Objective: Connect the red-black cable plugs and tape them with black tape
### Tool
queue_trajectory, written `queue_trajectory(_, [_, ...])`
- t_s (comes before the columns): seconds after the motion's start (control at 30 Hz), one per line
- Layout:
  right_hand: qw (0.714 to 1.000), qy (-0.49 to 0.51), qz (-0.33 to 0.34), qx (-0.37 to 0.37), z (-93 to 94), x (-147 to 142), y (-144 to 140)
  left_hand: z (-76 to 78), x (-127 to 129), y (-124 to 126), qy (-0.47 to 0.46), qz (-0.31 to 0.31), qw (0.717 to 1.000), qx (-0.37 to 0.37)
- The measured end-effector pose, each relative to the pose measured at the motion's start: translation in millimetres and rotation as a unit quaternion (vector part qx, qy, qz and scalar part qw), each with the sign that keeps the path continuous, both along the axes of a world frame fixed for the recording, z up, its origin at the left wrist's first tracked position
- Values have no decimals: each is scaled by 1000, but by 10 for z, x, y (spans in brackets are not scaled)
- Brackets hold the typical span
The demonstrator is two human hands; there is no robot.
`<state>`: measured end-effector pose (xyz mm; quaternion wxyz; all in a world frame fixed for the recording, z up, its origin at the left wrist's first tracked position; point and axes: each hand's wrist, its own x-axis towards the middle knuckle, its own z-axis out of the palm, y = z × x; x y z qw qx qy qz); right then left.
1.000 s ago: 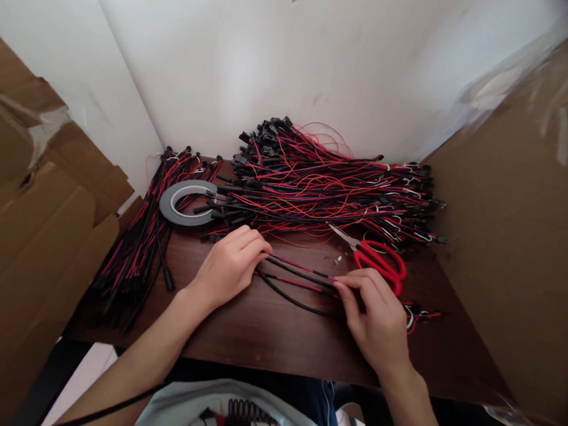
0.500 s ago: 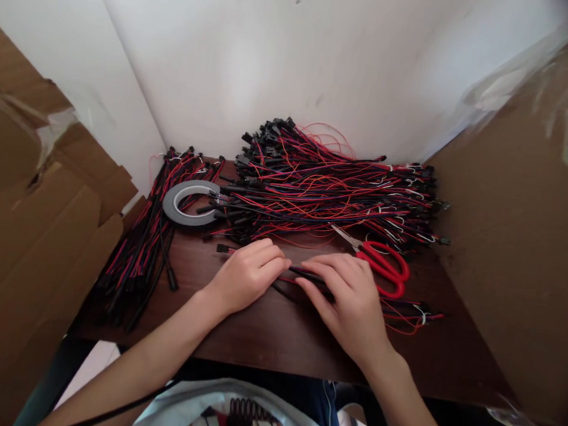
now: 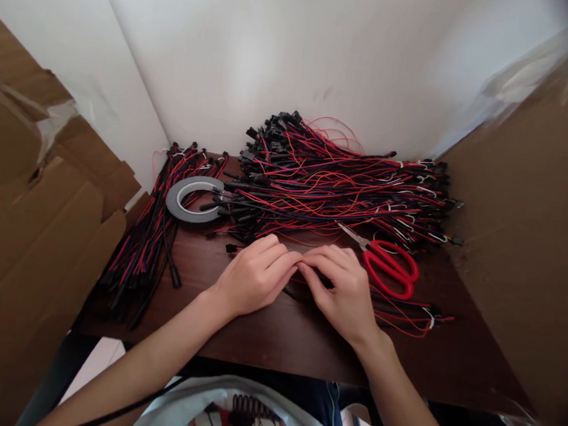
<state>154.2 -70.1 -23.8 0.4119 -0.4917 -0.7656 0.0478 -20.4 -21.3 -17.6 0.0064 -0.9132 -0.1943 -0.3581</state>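
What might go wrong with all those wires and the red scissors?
The red scissors lie close to the right hand, so a bump might push their point into the big wire pile. Thin orange strands loop loosely on that pile and may snag. The left hand and right hand meet at the fingertips, mostly hiding their grip, so a slip could be hard to spot.

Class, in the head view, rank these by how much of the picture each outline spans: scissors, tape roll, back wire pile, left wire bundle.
1. Back wire pile
2. Left wire bundle
3. Scissors
4. Tape roll

Wires cover the roll's right edge, but its outline still looks smallest.
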Motion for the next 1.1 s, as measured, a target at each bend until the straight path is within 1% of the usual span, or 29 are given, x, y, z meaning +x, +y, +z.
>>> queue_trajectory(0.2, [1000,-19,-11,15,-24,67,-4,3,12,-1,6,30,999,25])
queue_trajectory(0.47, [999,36,3,-11,-40,118,-16,8,-33,18,2,54,998,9])
queue_trajectory(0.6, [999,29,9,-22,-72,84,-13,0,-15,28,18,46,999,9])
queue_trajectory(0.73, [1000,13,15,-14,-78,57,-16,-10,30,14,39,25,999,-18])
queue_trajectory(0.83, [999,16,28,-13,-57,95,-27,-13,16,13,32,20,999,-33])
queue_trajectory(1.0, [999,25,-23,-23,-45,212,-62,-9,-72,46,-10,32,999,-31])
queue_trajectory(1.1, [999,25,-20,-16,-51,228,-71,-15,-80,55,-13,39,999,-32])
